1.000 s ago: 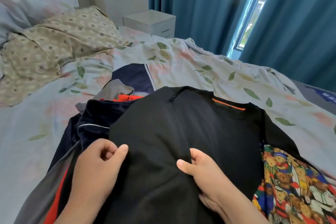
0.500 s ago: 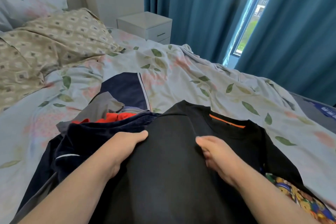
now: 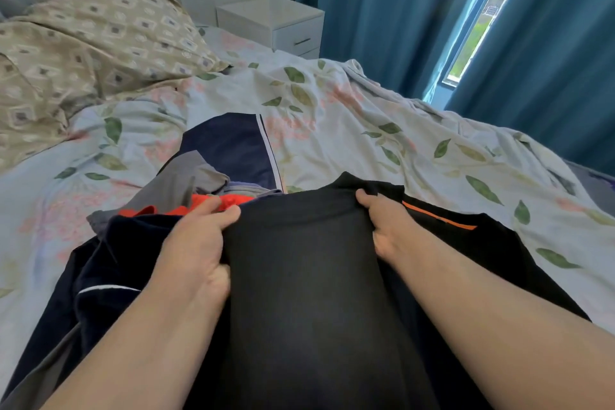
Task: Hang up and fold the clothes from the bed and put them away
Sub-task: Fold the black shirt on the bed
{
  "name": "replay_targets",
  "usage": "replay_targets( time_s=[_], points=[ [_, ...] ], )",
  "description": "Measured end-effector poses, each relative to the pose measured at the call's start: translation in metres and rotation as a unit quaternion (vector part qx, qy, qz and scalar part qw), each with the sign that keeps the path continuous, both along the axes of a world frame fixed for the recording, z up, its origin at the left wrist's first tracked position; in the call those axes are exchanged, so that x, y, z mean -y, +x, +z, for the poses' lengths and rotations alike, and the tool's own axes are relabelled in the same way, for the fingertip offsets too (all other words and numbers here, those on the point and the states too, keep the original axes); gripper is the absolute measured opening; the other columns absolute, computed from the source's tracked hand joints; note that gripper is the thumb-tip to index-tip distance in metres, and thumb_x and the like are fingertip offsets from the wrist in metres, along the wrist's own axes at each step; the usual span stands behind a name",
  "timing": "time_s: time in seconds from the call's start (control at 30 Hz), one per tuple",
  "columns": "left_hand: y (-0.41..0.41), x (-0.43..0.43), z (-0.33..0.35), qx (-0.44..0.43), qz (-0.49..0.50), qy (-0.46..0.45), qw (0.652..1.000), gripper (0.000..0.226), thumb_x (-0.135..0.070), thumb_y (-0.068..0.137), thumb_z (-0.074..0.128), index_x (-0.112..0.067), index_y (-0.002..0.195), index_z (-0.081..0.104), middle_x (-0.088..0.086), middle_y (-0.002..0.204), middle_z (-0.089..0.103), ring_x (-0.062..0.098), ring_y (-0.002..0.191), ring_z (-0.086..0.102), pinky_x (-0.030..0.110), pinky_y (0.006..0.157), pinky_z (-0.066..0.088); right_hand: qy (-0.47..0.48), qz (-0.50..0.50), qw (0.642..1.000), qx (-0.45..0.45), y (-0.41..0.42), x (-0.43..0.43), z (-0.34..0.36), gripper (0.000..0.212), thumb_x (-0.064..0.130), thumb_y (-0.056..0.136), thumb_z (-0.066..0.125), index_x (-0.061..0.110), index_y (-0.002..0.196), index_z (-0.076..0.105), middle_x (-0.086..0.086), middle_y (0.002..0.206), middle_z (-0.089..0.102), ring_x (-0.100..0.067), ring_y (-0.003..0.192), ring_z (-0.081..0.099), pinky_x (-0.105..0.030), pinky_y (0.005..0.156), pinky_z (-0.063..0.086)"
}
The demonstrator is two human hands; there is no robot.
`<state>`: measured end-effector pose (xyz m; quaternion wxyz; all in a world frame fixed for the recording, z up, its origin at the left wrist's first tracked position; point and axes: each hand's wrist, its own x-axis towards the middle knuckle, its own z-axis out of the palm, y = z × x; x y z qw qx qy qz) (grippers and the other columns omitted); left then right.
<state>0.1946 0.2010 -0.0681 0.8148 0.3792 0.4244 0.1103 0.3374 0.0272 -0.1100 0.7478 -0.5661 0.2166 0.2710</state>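
A black T-shirt (image 3: pixel 299 276) with an orange strip at the collar lies on a pile of clothes at the near edge of the bed. My left hand (image 3: pixel 196 250) grips a fold of it on the left, and my right hand (image 3: pixel 386 226) grips the same fold on the right, near the collar. The fold runs forward between both hands. Under it on the left lie a dark navy garment (image 3: pixel 100 276) with white piping, a red piece (image 3: pixel 199 203), a grey piece (image 3: pixel 179 176) and a navy panel (image 3: pixel 229 146).
The bed carries a pale leaf-print duvet (image 3: pixel 366 130) and a beige patterned pillow (image 3: pixel 83 56) at the back left. A white nightstand (image 3: pixel 276 23) stands behind the bed. Blue curtains (image 3: pixel 382 10) hang by a window at the right.
Both hands have carried the folded part of the black T-shirt forward toward its collar. The bear-print garment at the lower right is out of view.
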Motion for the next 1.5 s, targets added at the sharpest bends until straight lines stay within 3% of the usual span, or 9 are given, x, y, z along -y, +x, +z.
replay_targets(
  time_s=[0.17,0.33,0.5,0.7,0.8,0.97,1.17,1.33,1.5],
  points=[
    [0.009,0.010,-0.041,-0.005,-0.057,0.218,0.974,0.060,-0.007,0.079,0.079,-0.022,0.134,0.058,0.003,0.121,0.065,0.016,0.101,0.067,0.031,0.082,0.057,-0.127,-0.019,0.990,0.055,0.003,-0.003,-0.016,0.032,0.027,0.098,0.063,0.007,0.123,0.062,-0.008,0.117,0.066,-0.027,0.103,0.065,-0.046,0.092,0.056],
    [0.014,-0.007,-0.071,0.001,-0.106,0.217,0.970,0.065,0.008,0.077,0.071,-0.026,0.131,0.058,0.002,0.116,0.068,0.018,0.095,0.069,0.030,0.069,0.059,-0.001,0.065,0.997,-0.029,-0.034,0.026,-0.007,0.033,0.030,0.094,0.068,0.001,0.109,0.069,-0.012,0.092,0.076,-0.027,0.081,0.075,-0.037,0.068,0.062],
    [0.007,-0.001,-0.074,0.007,-0.113,0.279,0.954,0.069,0.012,0.079,0.068,-0.020,0.138,0.054,0.000,0.117,0.066,0.009,0.097,0.066,0.025,0.078,0.055,0.041,0.118,0.992,0.019,-0.109,0.071,0.002,0.027,0.013,0.093,0.064,-0.005,0.111,0.069,-0.021,0.110,0.073,-0.030,0.096,0.073,-0.040,0.076,0.061],
    [-0.042,0.022,-0.036,0.037,-0.086,0.190,0.977,0.035,-0.008,0.087,0.069,-0.008,0.121,0.063,0.015,0.114,0.071,0.031,0.094,0.072,0.041,0.071,0.060,0.028,0.109,0.994,0.004,-0.187,0.097,0.001,0.024,-0.001,0.089,0.066,-0.004,0.113,0.066,-0.024,0.106,0.073,-0.037,0.096,0.073,-0.047,0.076,0.060],
    [-0.099,0.044,-0.016,0.026,-0.115,0.165,0.979,0.018,-0.006,0.088,0.066,-0.005,0.105,0.071,0.017,0.097,0.075,0.025,0.074,0.073,0.033,0.057,0.057,0.067,0.097,0.993,-0.026,-0.223,0.106,-0.001,0.024,-0.002,0.092,0.062,-0.006,0.115,0.064,-0.025,0.107,0.073,-0.036,0.096,0.073,-0.043,0.072,0.060],
    [-0.197,0.079,0.004,-0.015,-0.191,0.148,0.970,0.011,-0.003,0.088,0.064,-0.003,0.093,0.074,0.018,0.094,0.076,0.023,0.077,0.074,0.026,0.056,0.056,0.116,0.092,0.988,-0.042,-0.278,0.116,-0.002,0.027,0.000,0.090,0.062,-0.007,0.115,0.066,-0.024,0.112,0.071,-0.034,0.101,0.072,-0.040,0.077,0.061],
    [-0.290,0.126,-0.003,-0.005,-0.323,0.098,0.941,0.030,0.003,0.075,0.072,-0.010,0.102,0.076,0.014,0.109,0.074,0.029,0.102,0.071,0.037,0.082,0.057,0.140,0.095,0.985,-0.042,-0.334,0.123,-0.002,0.039,0.010,0.085,0.068,-0.004,0.121,0.065,-0.026,0.119,0.068,-0.040,0.113,0.066,-0.057,0.105,0.046],
    [-0.318,0.126,-0.001,-0.079,-0.264,0.236,0.932,0.029,0.006,0.080,0.068,-0.018,0.096,0.073,0.000,0.095,0.077,0.021,0.090,0.075,0.039,0.079,0.057,0.134,0.134,0.982,-0.014,-0.381,0.118,0.000,0.034,-0.011,0.088,0.060,-0.001,0.119,0.066,-0.022,0.118,0.070,-0.038,0.112,0.067,-0.054,0.103,0.049],
    [-0.348,0.078,0.014,-0.136,-0.215,0.408,0.877,0.031,-0.011,0.078,0.075,-0.038,0.092,0.069,-0.014,0.091,0.075,0.007,0.080,0.073,0.039,0.073,0.058,0.099,0.202,0.974,0.005,-0.426,0.087,0.010,0.031,-0.006,0.091,0.062,0.010,0.117,0.068,-0.008,0.111,0.075,-0.025,0.103,0.072,-0.044,0.086,0.059]
  ],
)
